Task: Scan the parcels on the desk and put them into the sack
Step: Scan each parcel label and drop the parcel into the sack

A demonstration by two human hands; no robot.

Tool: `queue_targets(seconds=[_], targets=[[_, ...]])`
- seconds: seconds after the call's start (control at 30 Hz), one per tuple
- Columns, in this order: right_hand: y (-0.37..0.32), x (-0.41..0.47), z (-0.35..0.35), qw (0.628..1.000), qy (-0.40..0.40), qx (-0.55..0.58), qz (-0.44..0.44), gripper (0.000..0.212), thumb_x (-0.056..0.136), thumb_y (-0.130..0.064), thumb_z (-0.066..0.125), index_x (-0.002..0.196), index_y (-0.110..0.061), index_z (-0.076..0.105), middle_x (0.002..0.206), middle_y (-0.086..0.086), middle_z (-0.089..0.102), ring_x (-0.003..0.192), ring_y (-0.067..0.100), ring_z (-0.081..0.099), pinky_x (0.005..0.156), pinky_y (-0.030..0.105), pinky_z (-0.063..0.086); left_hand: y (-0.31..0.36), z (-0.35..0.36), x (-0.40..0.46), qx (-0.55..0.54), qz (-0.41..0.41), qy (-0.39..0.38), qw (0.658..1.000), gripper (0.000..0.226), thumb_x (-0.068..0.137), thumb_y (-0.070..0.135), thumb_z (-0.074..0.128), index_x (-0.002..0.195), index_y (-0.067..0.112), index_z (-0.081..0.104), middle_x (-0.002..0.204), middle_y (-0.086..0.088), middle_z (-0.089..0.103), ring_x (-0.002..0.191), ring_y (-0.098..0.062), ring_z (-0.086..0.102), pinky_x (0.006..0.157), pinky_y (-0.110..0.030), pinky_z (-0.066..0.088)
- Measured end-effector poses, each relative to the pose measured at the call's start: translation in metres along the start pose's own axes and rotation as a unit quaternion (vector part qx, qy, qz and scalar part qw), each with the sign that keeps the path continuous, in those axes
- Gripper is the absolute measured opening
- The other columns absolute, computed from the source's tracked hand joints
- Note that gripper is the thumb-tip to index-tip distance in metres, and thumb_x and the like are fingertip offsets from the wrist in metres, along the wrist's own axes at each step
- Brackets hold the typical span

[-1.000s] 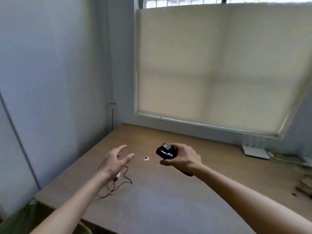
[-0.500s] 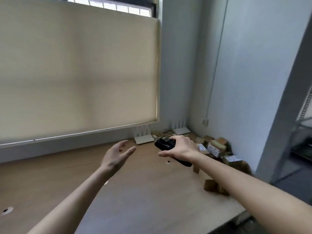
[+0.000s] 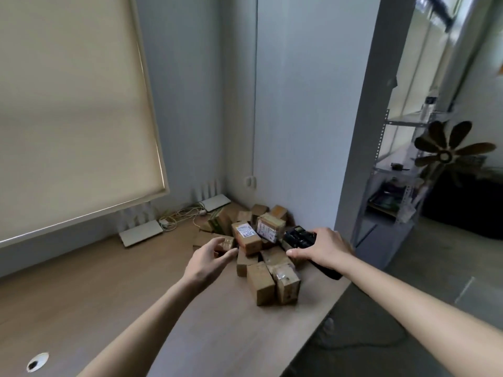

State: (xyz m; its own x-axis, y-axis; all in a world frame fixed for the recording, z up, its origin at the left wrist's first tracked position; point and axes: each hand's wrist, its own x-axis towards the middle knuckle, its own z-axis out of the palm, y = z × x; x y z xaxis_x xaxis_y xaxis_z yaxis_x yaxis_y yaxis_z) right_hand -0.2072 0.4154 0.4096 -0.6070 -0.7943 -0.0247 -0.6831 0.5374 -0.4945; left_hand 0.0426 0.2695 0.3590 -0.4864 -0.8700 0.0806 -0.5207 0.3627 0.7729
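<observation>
Several small brown cardboard parcels (image 3: pixel 258 257) lie heaped at the right end of the wooden desk (image 3: pixel 109 295), against the wall corner. Some carry white labels, such as the one on top (image 3: pixel 246 235). My right hand (image 3: pixel 324 250) grips a black handheld scanner (image 3: pixel 299 236) just right of the heap, its head pointing left over the parcels. My left hand (image 3: pixel 209 261) reaches toward the left side of the heap with fingers relaxed and spread, close to a small parcel (image 3: pixel 226 243); whether it touches is unclear. No sack is in view.
Two white routers (image 3: pixel 141 232) (image 3: pixel 215 202) and tangled cables (image 3: pixel 182 216) sit at the desk's back under a roller blind. A cable hole (image 3: pixel 36 363) is at the near left. Right of the desk edge are a pillar, metal shelving (image 3: pixel 394 186) and a fan (image 3: pixel 446 153).
My view has swung from the desk's left end to its right end, bringing the parcel heap close. Both hands have moved onto the heap, the right still holding the scanner.
</observation>
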Motion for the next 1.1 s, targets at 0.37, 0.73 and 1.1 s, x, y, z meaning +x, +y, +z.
queue_targets(seconds=[0.37, 0.73, 1.1], targets=[[0.038, 0.142, 0.043, 0.993, -0.005, -0.026, 0.112, 0.083, 0.051, -0.09, 0.073, 0.115, -0.038, 0.069, 0.118, -0.003, 0.072, 0.111, 0.026, 0.066, 0.082, 0.034, 0.051, -0.027, 0.095, 0.174, -0.004, 0.009, -0.096, 0.995, 0.06, 0.091, 0.053, 0.064, 0.14, 0.02, 0.054, 0.126, -0.003, 0.066, 0.112, -0.018, 0.062, 0.097, -0.036, 0.052], [0.114, 0.213, 0.125, 0.973, -0.084, -0.017, 0.214, 0.07, 0.054, -0.084, 0.075, 0.101, -0.034, 0.067, 0.107, -0.009, 0.071, 0.104, 0.02, 0.067, 0.07, 0.028, 0.044, -0.08, 0.201, 0.249, 0.048, -0.027, -0.205, 0.977, 0.065, 0.092, 0.057, 0.06, 0.144, 0.019, 0.05, 0.135, -0.003, 0.061, 0.118, -0.016, 0.059, 0.099, -0.032, 0.049], [0.2, 0.27, 0.212, 0.929, -0.205, 0.082, 0.298, 0.082, 0.05, -0.083, 0.077, 0.111, -0.03, 0.069, 0.111, -0.004, 0.071, 0.1, 0.021, 0.067, 0.09, 0.034, 0.056, -0.123, 0.312, 0.272, 0.076, -0.103, -0.261, 0.957, 0.065, 0.094, 0.053, 0.058, 0.15, 0.025, 0.04, 0.14, -0.005, 0.055, 0.116, -0.018, 0.059, 0.099, -0.036, 0.052]])
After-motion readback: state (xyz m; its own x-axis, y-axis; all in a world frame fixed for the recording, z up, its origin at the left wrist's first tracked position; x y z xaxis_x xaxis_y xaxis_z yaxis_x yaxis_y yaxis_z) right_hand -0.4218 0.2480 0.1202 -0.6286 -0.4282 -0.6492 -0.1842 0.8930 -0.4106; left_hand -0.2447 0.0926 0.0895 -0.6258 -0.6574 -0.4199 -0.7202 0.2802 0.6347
